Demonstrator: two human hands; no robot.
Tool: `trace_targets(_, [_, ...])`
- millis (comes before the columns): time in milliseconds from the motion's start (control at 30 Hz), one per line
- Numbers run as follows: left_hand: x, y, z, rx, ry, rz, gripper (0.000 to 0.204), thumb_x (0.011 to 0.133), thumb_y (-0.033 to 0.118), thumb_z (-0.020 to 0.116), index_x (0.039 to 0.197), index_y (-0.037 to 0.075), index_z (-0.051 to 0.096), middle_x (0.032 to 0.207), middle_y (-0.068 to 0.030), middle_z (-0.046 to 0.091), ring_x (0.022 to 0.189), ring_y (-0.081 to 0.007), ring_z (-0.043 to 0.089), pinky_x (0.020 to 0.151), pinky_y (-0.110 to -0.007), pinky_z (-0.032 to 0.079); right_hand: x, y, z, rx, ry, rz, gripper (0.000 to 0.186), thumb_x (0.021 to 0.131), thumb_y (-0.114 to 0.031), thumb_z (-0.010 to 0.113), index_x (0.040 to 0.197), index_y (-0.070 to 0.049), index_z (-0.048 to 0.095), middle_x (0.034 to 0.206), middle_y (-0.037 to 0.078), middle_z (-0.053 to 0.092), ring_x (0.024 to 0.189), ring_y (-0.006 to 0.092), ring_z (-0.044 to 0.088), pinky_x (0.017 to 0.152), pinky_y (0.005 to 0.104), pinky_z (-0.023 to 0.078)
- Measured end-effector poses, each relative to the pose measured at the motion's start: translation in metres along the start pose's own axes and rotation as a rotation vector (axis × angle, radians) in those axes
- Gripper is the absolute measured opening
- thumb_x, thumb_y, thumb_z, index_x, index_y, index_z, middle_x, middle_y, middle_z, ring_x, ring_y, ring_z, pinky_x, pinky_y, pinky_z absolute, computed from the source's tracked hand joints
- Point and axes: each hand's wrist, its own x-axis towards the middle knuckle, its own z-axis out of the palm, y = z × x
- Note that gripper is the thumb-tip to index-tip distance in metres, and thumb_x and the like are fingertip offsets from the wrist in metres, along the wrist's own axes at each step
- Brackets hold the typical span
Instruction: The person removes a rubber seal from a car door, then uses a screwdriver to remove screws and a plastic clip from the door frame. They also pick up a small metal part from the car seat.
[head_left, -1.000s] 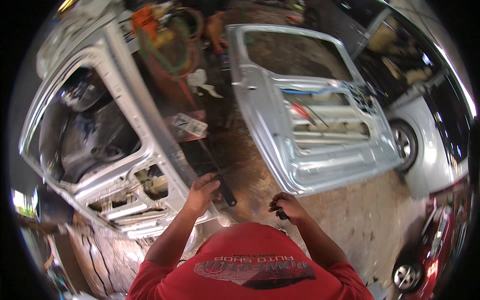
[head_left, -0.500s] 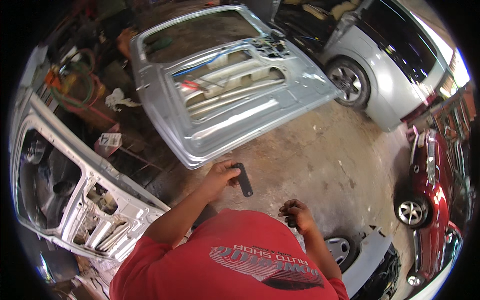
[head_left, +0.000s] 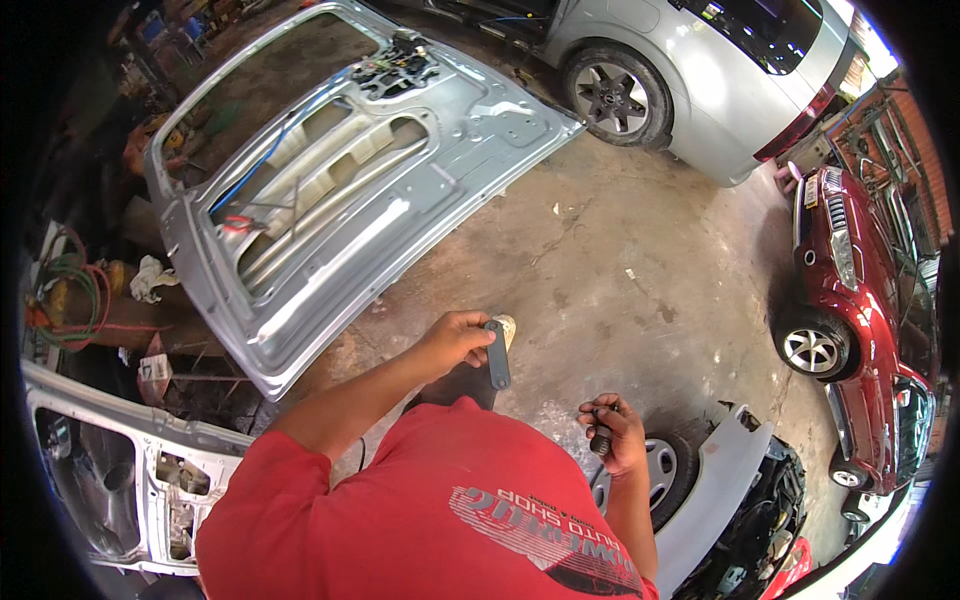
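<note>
My left hand (head_left: 460, 340) pinches the upper end of a dark flat bar (head_left: 500, 365) with rounded ends and a hole near its lower end. The bar hangs down over the floor, in front of my foot. In my right hand (head_left: 622, 432), fingers curled, is a small black ribbed cylindrical piece (head_left: 601, 438) whose exact kind I cannot make out. Beyond my left hand lies a large silver vehicle door panel (head_left: 350, 260), touched by neither hand. Red-handled pliers (head_left: 237, 223) rest at its inner opening, near a blue cable (head_left: 262, 160).
A silver van (head_left: 700, 90) stands at the far right, a dark red car (head_left: 860, 250) on the right. Close to my right arm are a wheel (head_left: 660, 482) and a grey fender (head_left: 715, 500). Another door shell (head_left: 150, 425) and coiled hoses (head_left: 85, 295) are on the left.
My view has swung rightward, so the door panel sits further left. My right hand has turned, showing more of the black piece. The left hand still holds the bar.
</note>
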Motion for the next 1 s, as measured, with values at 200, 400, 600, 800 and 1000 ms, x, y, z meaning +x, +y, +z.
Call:
trace_targets(200, [0.151,0.043,0.027,0.006,-0.071,-0.035,0.022,0.104,0.020,0.066,0.116,0.002,0.071,0.095,-0.0040,0.072,0.080,-0.0104,0.067,0.073,-0.028,0.057,0.083,-0.095,-0.046,0.026,0.130,-0.070,0.023,0.090,0.008,0.053,0.109,0.000,0.062,0.111,0.023,0.073,0.093,0.0275,0.077,0.065,0.0307,0.060])
trace_targets(400, [0.287,0.147,0.039,0.054,-0.134,0.095,0.023,0.103,0.021,0.065,0.114,0.001,0.071,0.093,-0.0040,0.073,0.080,-0.0109,0.068,0.072,-0.028,0.058,0.148,-0.210,-0.043,0.106,0.155,-0.076,0.024,0.090,0.008,0.051,0.111,0.002,0.062,0.111,0.025,0.072,0.088,0.0276,0.077,0.064,0.0314,0.060])
trace_targets(600, [0.403,0.218,0.037,-0.002,-0.031,0.134,0.024,0.103,0.021,0.067,0.116,0.001,0.070,0.091,-0.0027,0.070,0.079,-0.0096,0.066,0.070,-0.026,0.055,0.261,-0.297,-0.068,0.179,0.187,-0.068,0.026,0.087,0.009,0.051,0.109,0.002,0.062,0.119,0.026,0.071,0.104,0.0309,0.077,0.065,0.0301,0.061])
trace_targets(800, [0.535,0.235,0.053,-0.042,0.068,-0.007,0.022,0.104,0.020,0.066,0.117,0.003,0.070,0.092,-0.0034,0.070,0.079,-0.0118,0.066,0.072,-0.029,0.056,0.417,-0.416,-0.118,0.031,0.161,-0.061,0.024,0.084,0.008,0.051,0.103,0.003,0.063,0.117,0.025,0.073,0.101,0.0299,0.078,0.064,0.0288,0.060])
trace_targets(1000, [0.649,0.313,0.069,-0.174,0.180,0.059,0.023,0.104,0.019,0.067,0.121,0.003,0.070,0.094,-0.0030,0.070,0.081,-0.0117,0.066,0.074,-0.030,0.056,0.576,-0.607,-0.063,-0.208,-0.063,0.023,0.021,0.091,0.004,0.054,0.109,0.002,0.065,0.114,0.024,0.074,0.091,0.0245,0.077,0.066,0.0281,0.060])
